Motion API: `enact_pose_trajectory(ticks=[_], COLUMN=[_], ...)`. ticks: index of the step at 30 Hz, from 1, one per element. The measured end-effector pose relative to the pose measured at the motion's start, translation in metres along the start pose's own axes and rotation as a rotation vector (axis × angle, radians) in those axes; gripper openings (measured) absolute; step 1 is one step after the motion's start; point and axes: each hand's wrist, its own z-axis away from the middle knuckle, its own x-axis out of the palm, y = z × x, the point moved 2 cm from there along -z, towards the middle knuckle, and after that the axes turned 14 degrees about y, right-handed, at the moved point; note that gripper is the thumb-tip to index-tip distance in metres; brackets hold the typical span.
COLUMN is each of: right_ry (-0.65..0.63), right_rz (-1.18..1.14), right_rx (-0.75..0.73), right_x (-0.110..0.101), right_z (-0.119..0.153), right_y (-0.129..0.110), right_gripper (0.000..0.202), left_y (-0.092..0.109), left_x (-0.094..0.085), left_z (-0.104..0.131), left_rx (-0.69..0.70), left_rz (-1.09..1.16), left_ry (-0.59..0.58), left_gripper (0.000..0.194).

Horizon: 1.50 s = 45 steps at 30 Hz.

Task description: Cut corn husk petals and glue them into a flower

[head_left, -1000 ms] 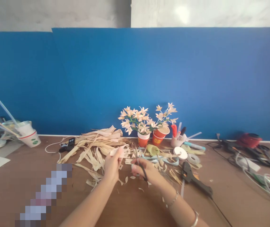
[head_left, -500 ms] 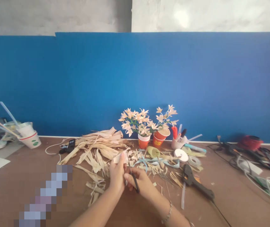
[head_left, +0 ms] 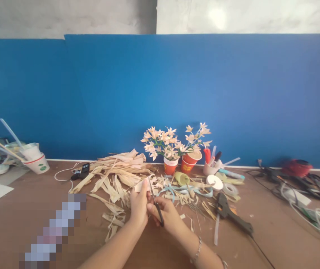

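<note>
My left hand [head_left: 140, 204] is closed on a small pale piece of husk [head_left: 139, 186], its thumb lying on top. Just right of it, my right hand [head_left: 164, 215] grips dark-handled scissors [head_left: 158, 210], whose blades point up beside the piece. Whether the blades touch the piece I cannot tell. Beyond my hands lies a pile of dried husks [head_left: 120, 168]. Small pale cut pieces [head_left: 186, 198] and light blue strips [head_left: 171, 192] lie to the right. Pale flowers [head_left: 164, 142] on green stems stand in a red paper cup [head_left: 170, 166].
A glue gun [head_left: 233, 215] lies on the brown table [head_left: 185, 254] at right, near a white tape roll [head_left: 214, 182]. Cables and a red object [head_left: 297, 167] are at far right. A white cup [head_left: 37, 164] with sticks stands left. A blue panel [head_left: 106, 93] rises behind.
The scissors' blades have tilted slightly to the left, toward the piece in my left hand. Both hands keep their hold, and the view has shifted a little.
</note>
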Motion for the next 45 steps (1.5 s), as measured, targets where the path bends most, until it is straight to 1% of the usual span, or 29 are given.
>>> enact_pose_trajectory(ticks=[6, 10, 12, 14, 17, 19, 21, 24, 27, 29, 31, 34, 36, 39, 45], right_ry=[0.037, 0.08, 0.127, 0.203, 0.327, 0.348, 0.319, 0.295, 0.342, 0.353, 0.317, 0.185, 0.091, -0.004, -0.034], right_rz=[0.096, 0.112, 0.06, -0.033, -0.187, -0.231, -0.234, -0.267, -0.332, -0.349, -0.312, -0.145, -0.039, 0.036, 0.079], right_rx=[0.041, 0.078, 0.057, -0.02, -0.118, -0.114, -0.071, -0.006, 0.016, 0.019, 0.022, 0.049, 0.07, 0.076, 0.013], right_x=[-0.003, -0.008, -0.012, -0.017, -0.025, -0.028, -0.028, -0.029, -0.03, -0.031, -0.031, -0.029, -0.026, -0.022, -0.015], right_z=[0.0, -0.003, -0.006, -0.009, -0.013, -0.014, -0.015, -0.013, -0.013, -0.014, -0.014, -0.013, -0.011, -0.007, -0.006], right_y=[0.001, -0.003, -0.007, -0.012, -0.019, -0.02, -0.02, -0.019, -0.018, -0.018, -0.019, -0.02, -0.019, -0.015, -0.007], right_gripper=[0.045, 0.043, 0.042, 0.038, 0.038, 0.037, 0.033, 0.031, 0.035, 0.037, 0.038, 0.037, 0.04, 0.045, 0.046], left_y=[-0.001, 0.003, 0.006, 0.009, 0.008, 0.006, 0.004, 0.003, 0.003, 0.004, 0.006, 0.007, 0.007, 0.007, 0.009], left_x=[-0.001, 0.0, 0.002, 0.003, 0.005, 0.005, 0.004, 0.004, 0.006, 0.006, 0.005, 0.003, 0.001, -0.001, 0.0], left_z=[-0.003, -0.004, -0.003, -0.002, 0.0, 0.0, -0.002, -0.004, -0.003, -0.003, -0.004, -0.01, -0.015, -0.02, -0.017], left_rx=[0.022, 0.04, 0.037, 0.003, -0.054, -0.063, -0.061, -0.089, -0.148, -0.144, -0.098, -0.029, 0.001, 0.023, 0.039], left_rz=[0.017, 0.002, -0.011, -0.052, -0.205, -0.307, -0.352, -0.31, -0.218, -0.182, -0.164, -0.155, -0.154, -0.149, -0.133], left_ry=[-0.026, -0.064, -0.096, -0.154, -0.301, -0.373, -0.396, -0.425, -0.471, -0.453, -0.398, -0.297, -0.236, -0.178, -0.146], left_gripper=[0.045, 0.044, 0.042, 0.037, 0.036, 0.035, 0.035, 0.035, 0.033, 0.028, 0.026, 0.025, 0.025, 0.024, 0.021])
